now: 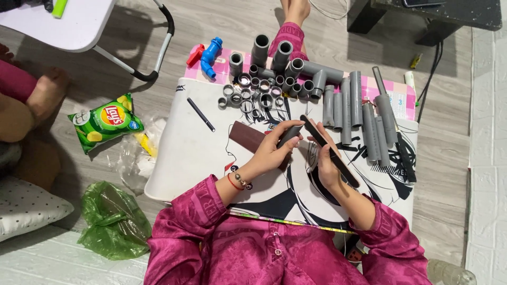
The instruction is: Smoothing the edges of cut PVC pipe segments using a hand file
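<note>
Sleeves: magenta cloth [253, 248] fills the near edge, both forearms reaching forward over the tabletop [190, 153].
Left hand: the left hand [272, 150], with a red string and beads at the wrist, has its fingers clamped around a short grey pipe piece [290, 134], held just above the tabletop.
Right hand: the right hand [325, 163] has its fingers closed on a long flat dark file [330, 150], which slants from upper left to lower right and touches the far end of the pipe piece.
Under the hands: a brown rectangular sheet [248, 136] lies flat just left of the pipe piece, partly covered by the left hand.
Tabletop: white with a black line drawing; a black pen [200, 114] lies to the left, well apart from the hands.
Right of the hands: long grey pipes [348, 108] lie side by side, with more beyond them.
Far edge: grey rings and elbow fittings [264, 87] clustered together; a blue valve [210, 55] beside a red part at the far left corner.
Floor: a green crisp bag [104, 122] and a green plastic bag [113, 221] on the left.
</note>
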